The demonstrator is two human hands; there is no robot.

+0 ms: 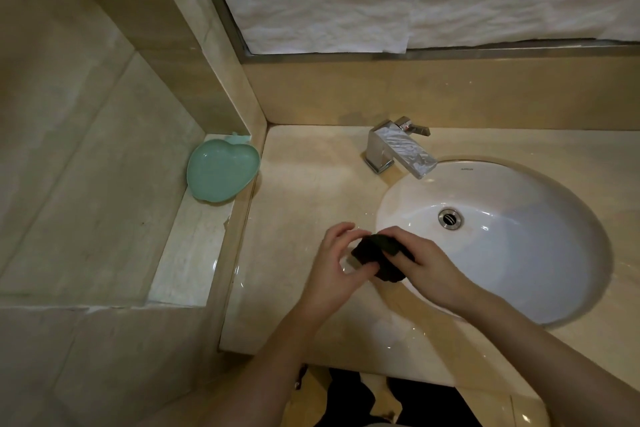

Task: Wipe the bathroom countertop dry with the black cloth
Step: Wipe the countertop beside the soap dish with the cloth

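Early stage: both grips, left hand (pixel 337 262) and right hand (pixel 427 265), bunching black cloth (pixel 375 258); wet sheen left on bench (pixel 304 184).

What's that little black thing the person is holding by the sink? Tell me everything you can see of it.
It is the black cloth, a small dark piece of fabric, bunched or folded into a compact wad, not spread flat. It sits over the beige countertop right at the left rim of the white sink. Both hands hold it: the right hand grips it from above, and the left hand pinches its left edge. Whether it is wet cannot be told.
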